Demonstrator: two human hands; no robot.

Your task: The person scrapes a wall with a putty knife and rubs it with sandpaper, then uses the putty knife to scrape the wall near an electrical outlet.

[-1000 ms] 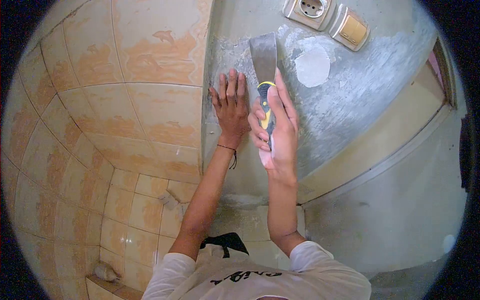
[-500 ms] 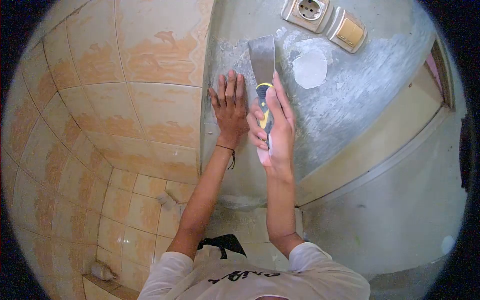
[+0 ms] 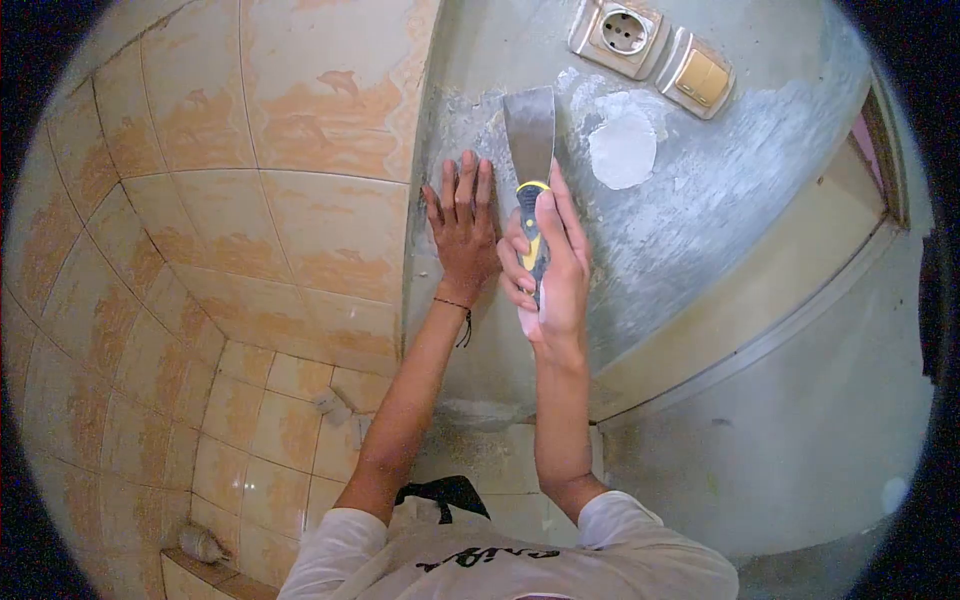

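Observation:
My right hand [image 3: 555, 255] is wrapped round the black and yellow handle of a putty knife [image 3: 531, 135]. Its wide metal blade points up along the grey wall [image 3: 480, 60], over a rough, scraped strip. To the left, my left hand [image 3: 466, 225] lies flat against that wall with its fingers spread, close to the edge of the tiles. A round white patch [image 3: 622, 150] shows on the wall just right of the blade, with pale smears around it.
A power socket [image 3: 624, 32] and a light switch [image 3: 702, 76] sit on the wall at upper right. Orange-patterned tiles [image 3: 320, 120] cover the left side. A door frame [image 3: 750, 345] slants across the right. Low at left, a pale object [image 3: 203, 542] rests on a tiled ledge.
The wall, the socket and both hands appear slightly lower in the view. My grip on the putty knife and my flat left hand look the same.

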